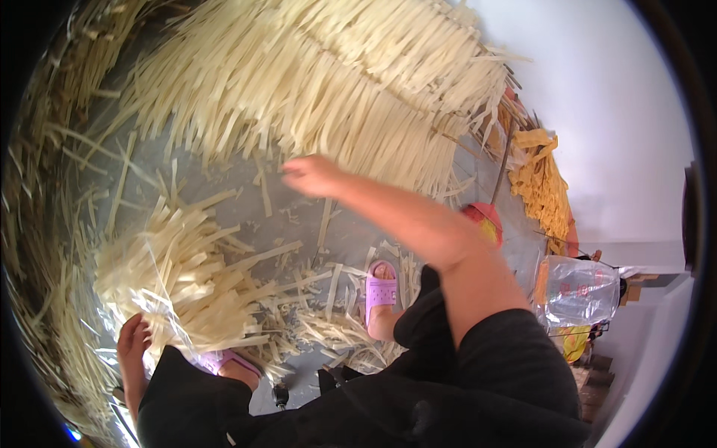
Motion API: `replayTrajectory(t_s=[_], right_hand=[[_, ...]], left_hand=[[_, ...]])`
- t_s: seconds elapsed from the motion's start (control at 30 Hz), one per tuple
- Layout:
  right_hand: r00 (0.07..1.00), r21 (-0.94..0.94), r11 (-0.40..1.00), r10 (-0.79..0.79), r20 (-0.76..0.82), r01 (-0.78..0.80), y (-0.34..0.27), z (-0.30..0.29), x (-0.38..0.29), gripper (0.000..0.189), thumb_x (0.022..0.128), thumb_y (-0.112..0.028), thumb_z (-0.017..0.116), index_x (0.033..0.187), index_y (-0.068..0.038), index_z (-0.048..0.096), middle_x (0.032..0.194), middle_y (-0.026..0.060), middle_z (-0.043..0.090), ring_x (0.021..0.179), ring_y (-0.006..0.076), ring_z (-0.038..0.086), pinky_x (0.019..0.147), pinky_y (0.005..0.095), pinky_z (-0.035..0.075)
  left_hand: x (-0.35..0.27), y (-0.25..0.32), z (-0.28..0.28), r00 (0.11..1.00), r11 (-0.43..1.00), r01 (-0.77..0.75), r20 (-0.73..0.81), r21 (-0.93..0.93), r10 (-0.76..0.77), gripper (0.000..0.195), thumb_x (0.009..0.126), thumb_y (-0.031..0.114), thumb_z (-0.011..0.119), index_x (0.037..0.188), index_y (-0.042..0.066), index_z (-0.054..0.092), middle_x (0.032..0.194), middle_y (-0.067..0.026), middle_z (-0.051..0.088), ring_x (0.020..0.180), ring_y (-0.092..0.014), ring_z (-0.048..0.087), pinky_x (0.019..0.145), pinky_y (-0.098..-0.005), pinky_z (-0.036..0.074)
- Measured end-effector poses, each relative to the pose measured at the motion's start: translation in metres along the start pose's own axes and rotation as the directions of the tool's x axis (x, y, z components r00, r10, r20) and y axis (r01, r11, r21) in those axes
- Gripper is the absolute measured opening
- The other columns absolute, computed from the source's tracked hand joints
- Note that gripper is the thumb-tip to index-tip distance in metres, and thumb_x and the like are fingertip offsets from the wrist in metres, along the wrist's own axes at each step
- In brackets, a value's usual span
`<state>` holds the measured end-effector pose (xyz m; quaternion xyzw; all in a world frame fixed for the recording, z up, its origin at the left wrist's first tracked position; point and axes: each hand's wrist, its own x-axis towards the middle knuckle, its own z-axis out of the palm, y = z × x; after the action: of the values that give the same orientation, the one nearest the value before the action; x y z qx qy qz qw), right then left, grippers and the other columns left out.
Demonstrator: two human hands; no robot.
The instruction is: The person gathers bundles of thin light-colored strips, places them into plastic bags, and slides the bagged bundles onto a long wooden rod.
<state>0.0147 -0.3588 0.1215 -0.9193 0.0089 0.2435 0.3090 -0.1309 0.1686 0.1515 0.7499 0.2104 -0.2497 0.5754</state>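
My left hand (133,339) is at the lower left, its fingers curled at the near edge of clear plastic (162,305). The plastic lies around a heaped bundle of pale, flat dried strips (185,274). My right hand (312,176) is stretched out over the grey floor, blurred, with its fingers drawn together. I cannot tell whether anything is between them. Just beyond it are the lower ends of long rows of pale strips (313,101), draped side by side over thin rods (448,136).
Loose strips (341,330) litter the floor (291,224) around my pink sandals (381,291). More strips (56,269) line the left side. A red dustpan-like object (483,221) with a long handle, orange-yellow folded sheets (540,185) and a clear printed bag (580,291) are at the right by the white wall (605,140).
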Motion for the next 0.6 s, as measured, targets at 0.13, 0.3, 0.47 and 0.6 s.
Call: replayTrajectory(t_s=[0.13, 0.3, 0.47, 0.6], right_hand=[[0.927, -0.289, 0.906, 0.222, -0.303, -0.311, 0.169, -0.113, -0.04, 0.036, 0.077, -0.031, 0.062, 0.105, -0.009, 0.064, 0.103, 0.0202, 0.064, 0.094, 0.0364, 0.061, 0.082, 0.0439, 0.048], [0.74, -0.465, 0.651, 0.228, -0.633, -0.599, 0.318, -0.179, -0.061, 0.066, 0.082, -0.039, 0.057, 0.136, -0.006, 0.039, 0.131, 0.0184, 0.05, 0.116, 0.0362, 0.051, 0.101, 0.0462, 0.036], [0.754, -0.51, 0.594, 0.279, -0.594, -0.622, 0.326, -0.171, -0.067, 0.071, 0.081, -0.052, 0.058, 0.133, -0.005, 0.046, 0.124, 0.0149, 0.058, 0.109, 0.0325, 0.057, 0.095, 0.0449, 0.041], [0.899, -0.105, 0.892, 0.436, -0.05, -0.439, 0.284, -0.193, -0.087, 0.054, 0.08, -0.053, 0.061, 0.099, -0.002, 0.065, 0.083, 0.0148, 0.065, 0.081, 0.0307, 0.063, 0.071, 0.0416, 0.046]], left_hand=[[-0.045, 0.058, -0.043, 0.969, 0.998, 0.05, -0.24, -0.034, -0.056, 0.03, 0.094, 0.021, 0.055, 0.123, 0.013, 0.057, 0.1, 0.0043, 0.059, 0.083, -0.004, 0.053, 0.073, -0.0191, 0.043], [-0.094, 0.157, -0.019, 0.942, 0.985, 0.132, -0.324, 0.112, -0.09, 0.031, 0.093, 0.021, 0.054, 0.122, 0.01, 0.055, 0.099, 0.0021, 0.059, 0.083, -0.005, 0.054, 0.072, -0.0194, 0.044], [-0.108, 0.197, 0.059, 0.974, 0.97, 0.133, -0.207, 0.203, -0.09, 0.029, 0.092, 0.018, 0.056, 0.118, 0.006, 0.057, 0.1, -0.0012, 0.061, 0.087, -0.008, 0.057, 0.075, -0.0227, 0.046], [-0.088, 0.19, 0.098, 0.996, 0.951, 0.082, -0.044, 0.298, -0.072, 0.027, 0.091, 0.016, 0.058, 0.116, 0.005, 0.059, 0.098, -0.0044, 0.064, 0.088, -0.012, 0.06, 0.075, -0.0253, 0.048]])
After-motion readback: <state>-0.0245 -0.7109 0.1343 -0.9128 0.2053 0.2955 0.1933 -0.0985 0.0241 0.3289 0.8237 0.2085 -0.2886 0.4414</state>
